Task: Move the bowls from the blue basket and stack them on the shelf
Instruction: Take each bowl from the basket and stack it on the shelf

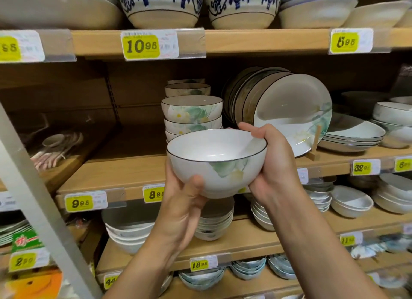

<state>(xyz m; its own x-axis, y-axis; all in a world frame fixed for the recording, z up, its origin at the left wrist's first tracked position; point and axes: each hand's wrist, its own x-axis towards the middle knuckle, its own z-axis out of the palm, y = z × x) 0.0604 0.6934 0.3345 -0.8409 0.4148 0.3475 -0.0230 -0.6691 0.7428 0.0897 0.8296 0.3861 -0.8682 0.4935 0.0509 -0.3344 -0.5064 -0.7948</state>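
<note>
A person holds one bowl in the air in front of the middle shelf, about level with its front edge and not touching it. The left hand cups the bowl from below, with the thumb pressed on the near wall and the fingers hidden under it. The right hand grips the right side, thumb hooked over the rim. The bowl is upright and empty. Just behind it, near the middle of the shelf, stands a stack of bowls with the same green leaf pattern, and upright plates lean just to the right of it. The blue basket is not in view. The step in hand looks like carrying this bowl to the stack. The next move calls for raising it above the top rim, centring it, and lowering it gently clear of the plates
</note>
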